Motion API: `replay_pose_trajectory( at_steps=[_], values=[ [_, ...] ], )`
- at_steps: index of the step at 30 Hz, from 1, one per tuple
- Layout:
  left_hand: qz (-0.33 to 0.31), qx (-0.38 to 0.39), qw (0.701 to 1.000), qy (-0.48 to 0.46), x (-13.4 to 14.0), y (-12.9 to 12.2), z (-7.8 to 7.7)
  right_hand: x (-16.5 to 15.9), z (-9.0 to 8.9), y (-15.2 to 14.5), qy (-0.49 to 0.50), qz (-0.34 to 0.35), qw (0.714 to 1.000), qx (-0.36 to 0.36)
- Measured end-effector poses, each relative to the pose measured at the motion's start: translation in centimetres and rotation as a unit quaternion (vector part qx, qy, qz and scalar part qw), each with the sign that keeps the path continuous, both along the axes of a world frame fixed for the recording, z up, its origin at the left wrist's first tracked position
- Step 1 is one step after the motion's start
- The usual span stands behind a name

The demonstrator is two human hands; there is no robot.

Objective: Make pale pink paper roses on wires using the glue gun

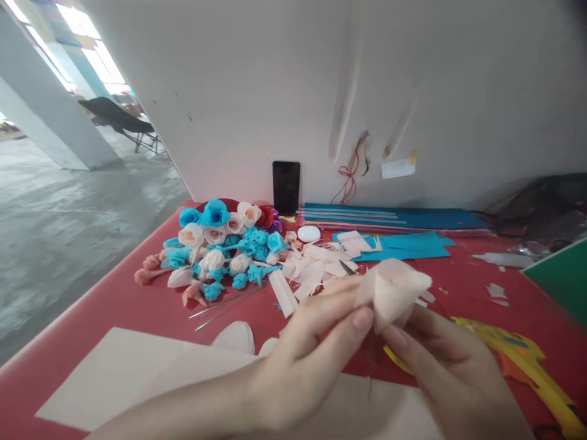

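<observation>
A cream paper flower [398,287], rolled into a cone with a flared top, is held up over the red table. My left hand [316,348] pinches its left side between thumb and fingers. At its lower right, my right hand [444,360] grips the base with thumb and fingertips. Under the hands lies a large sheet of cream paper [119,373], with cut petals [235,337] at its upper edge. To the right of my right hand rests a yellow glue gun [518,348]. The lower end of the flower is hidden by my fingers.
Finished blue, white and pink paper flowers [215,260] are piled at the left. Paper scraps [316,266] and blue paper strips [398,246] lie behind my hands. A black phone [287,186] leans on the white panel. A green board [564,281] stands at right.
</observation>
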State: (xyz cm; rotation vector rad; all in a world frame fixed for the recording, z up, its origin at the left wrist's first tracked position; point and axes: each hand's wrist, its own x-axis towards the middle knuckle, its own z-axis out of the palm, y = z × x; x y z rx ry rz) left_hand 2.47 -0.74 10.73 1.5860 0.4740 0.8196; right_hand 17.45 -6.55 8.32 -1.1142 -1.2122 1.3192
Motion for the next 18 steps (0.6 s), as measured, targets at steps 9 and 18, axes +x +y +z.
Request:
replay_pose_trajectory(
  at_steps=[9,18],
  values=[
    [-0.015,-0.034,0.999,-0.020,0.2,-0.3,-0.5,-0.2,0.0,-0.1,-0.061,-0.047,0.996,0.042],
    [-0.041,-0.125,0.989,-0.070,0.4,-0.6,-1.1,-0.4,0.0,0.0,-0.076,-0.091,0.992,0.033]
  ],
)
